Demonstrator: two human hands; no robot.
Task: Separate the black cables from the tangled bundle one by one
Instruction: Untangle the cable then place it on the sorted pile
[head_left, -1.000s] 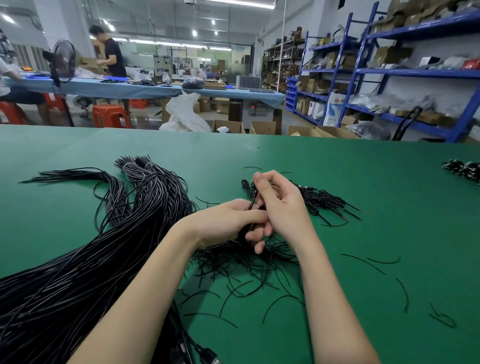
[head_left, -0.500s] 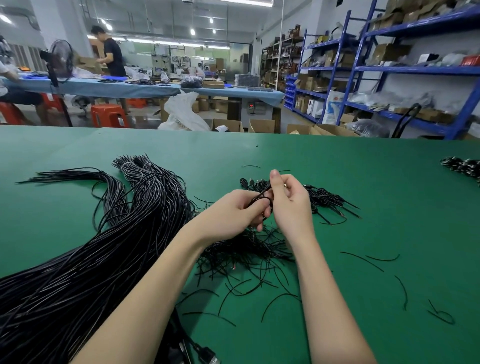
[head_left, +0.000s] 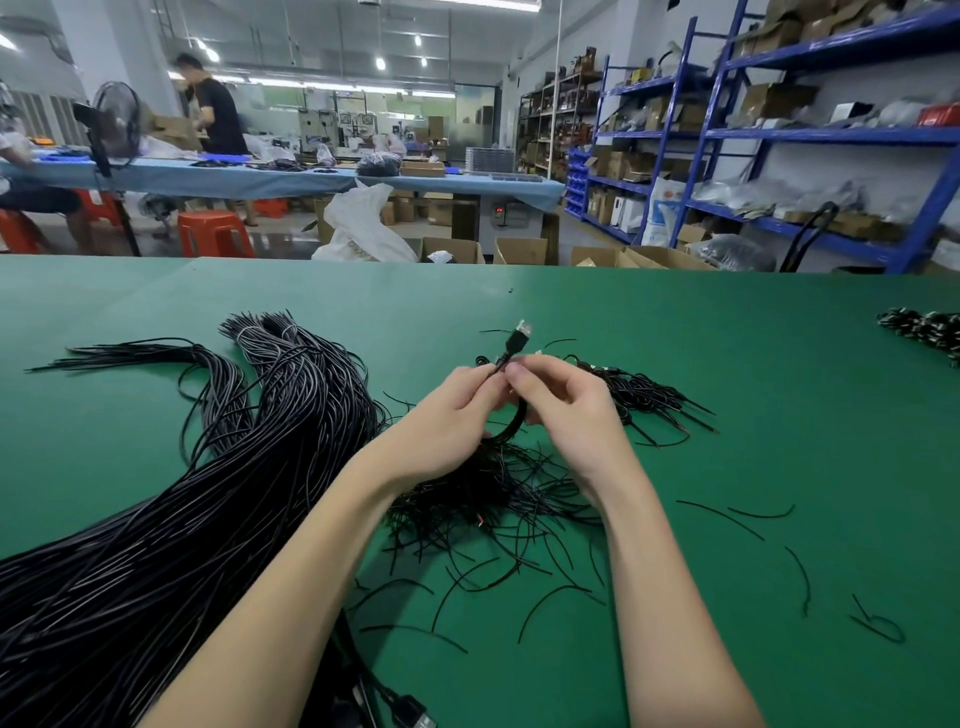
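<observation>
My left hand (head_left: 447, 415) and right hand (head_left: 563, 410) both pinch one black cable (head_left: 514, 418) just below its plug (head_left: 519, 335), above the tangled bundle (head_left: 488, 488) on the green table (head_left: 727, 389). If I pull sharply, its tail may snag — dragging neighbouring strands along.

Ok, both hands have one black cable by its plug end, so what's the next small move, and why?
Probably draw the black cable with the metal-tipped plug up and away from the tangled heap of thin black cables. The left hand and right hand pinch it just below the plug, while its lower length still runs down into the heap, so it isn't free yet.
</observation>
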